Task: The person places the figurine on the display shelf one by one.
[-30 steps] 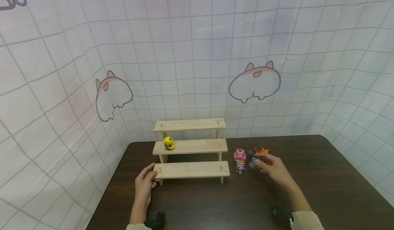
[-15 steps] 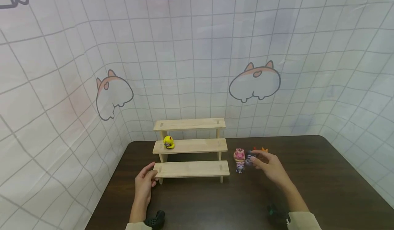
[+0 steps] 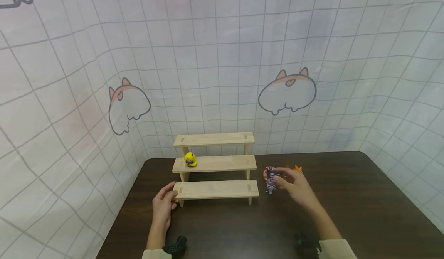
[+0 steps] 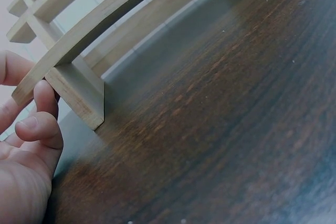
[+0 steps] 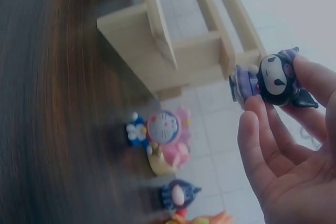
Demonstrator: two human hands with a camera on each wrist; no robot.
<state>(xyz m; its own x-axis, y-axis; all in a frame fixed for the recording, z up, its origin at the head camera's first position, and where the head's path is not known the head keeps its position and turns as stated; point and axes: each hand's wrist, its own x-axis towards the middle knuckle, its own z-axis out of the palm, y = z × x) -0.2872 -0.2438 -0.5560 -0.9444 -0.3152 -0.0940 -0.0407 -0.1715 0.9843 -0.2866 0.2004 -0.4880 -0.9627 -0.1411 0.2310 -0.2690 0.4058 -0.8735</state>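
My right hand [image 3: 300,189] pinches a small black-and-purple figurine [image 5: 275,80] with a pale face, raised off the table. In the head view it overlaps the figurines standing right of the stepped wooden display stand [image 3: 216,189]. My left hand [image 3: 162,205] grips the left end of the stand's lowest shelf; in the left wrist view its fingers [image 4: 44,98] lie around the board's end. On the middle shelf, toward the left, sits a yellow figurine [image 3: 190,159].
Right of the stand are a blue figurine [image 5: 163,127] with a whiskered face, a pink-and-cream one [image 5: 170,158], a dark blue one [image 5: 178,193] and an orange one [image 5: 210,219]. They stand on the dark wooden table [image 3: 222,232], before a grid-patterned cloth [image 3: 229,78].
My right hand has lifted the black-and-purple figurine and moved left with it, over the pink figurine in the head view. My left hand has stayed on the stand.
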